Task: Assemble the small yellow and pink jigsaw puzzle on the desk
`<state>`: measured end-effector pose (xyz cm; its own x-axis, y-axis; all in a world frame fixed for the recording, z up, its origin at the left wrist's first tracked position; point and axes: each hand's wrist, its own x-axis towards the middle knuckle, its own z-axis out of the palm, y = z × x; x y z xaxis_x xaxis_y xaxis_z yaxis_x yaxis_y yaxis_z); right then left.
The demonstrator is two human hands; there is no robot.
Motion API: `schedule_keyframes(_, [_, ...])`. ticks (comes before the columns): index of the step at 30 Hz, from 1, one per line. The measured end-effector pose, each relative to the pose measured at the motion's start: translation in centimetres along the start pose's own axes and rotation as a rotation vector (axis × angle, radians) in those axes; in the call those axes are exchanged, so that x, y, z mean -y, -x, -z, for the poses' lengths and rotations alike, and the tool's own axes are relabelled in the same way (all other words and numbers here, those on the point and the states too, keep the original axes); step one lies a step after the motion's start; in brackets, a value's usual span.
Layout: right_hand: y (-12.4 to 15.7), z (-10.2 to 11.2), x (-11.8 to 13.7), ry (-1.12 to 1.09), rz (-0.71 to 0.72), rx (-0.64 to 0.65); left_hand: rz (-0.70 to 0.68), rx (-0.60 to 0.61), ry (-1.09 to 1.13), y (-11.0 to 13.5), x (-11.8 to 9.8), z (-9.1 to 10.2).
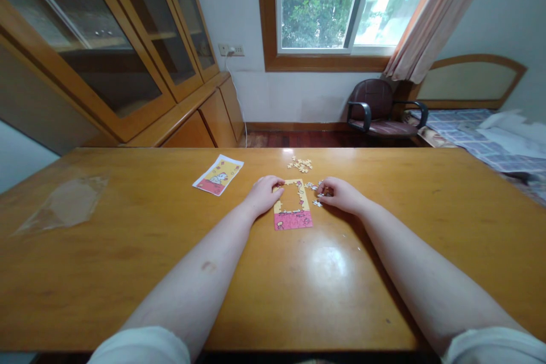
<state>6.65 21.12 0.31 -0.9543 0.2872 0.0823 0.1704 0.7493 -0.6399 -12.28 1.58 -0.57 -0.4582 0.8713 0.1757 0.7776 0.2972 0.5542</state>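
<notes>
A partly assembled jigsaw puzzle (294,220) lies flat on the table, its pink bottom strip and yellow border joined around a bare middle. My left hand (264,195) rests at the puzzle's left edge, fingers stretched forward and the thumb apart, touching the border. Just right of the puzzle, my right hand (338,195) has its fingertips pinched together over loose whitish puzzle pieces (317,203). A piece seems to be between these fingers, though they partly hide it. Beyond the puzzle sits a small heap of yellow pieces (301,165).
A picture card (219,175) in yellow and pink lies left of the puzzle. On the far left is a clear plastic bag (68,200). The wooden table (170,307) ends before a glass-doored cabinet (140,40), an armchair (375,105) and a bed (460,131).
</notes>
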Motion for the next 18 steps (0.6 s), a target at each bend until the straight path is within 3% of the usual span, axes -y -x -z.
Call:
schedule_keyframes(3, [0.0,-0.2,-0.2,-0.140,-0.058,0.009,-0.010,-0.006,0.016,0.0,-0.2,0.1])
schedule_keyframes(10, [0.0,-0.8,0.5,-0.573,-0.251,-0.117,-0.130,-0.071,0.021,0.3,-1.2,0.4])
schedule_keyframes(15, [0.0,-1.8,2.4,-0.716,-0.270,-0.121,-0.249,-0.017,-0.013,0.8,-2.3,0.5])
schedule_keyframes(18, [0.1,-2.6,2.9,-0.710,-0.257,-0.101,-0.212,-0.012,-0.095,0.9,-2.5,0.5])
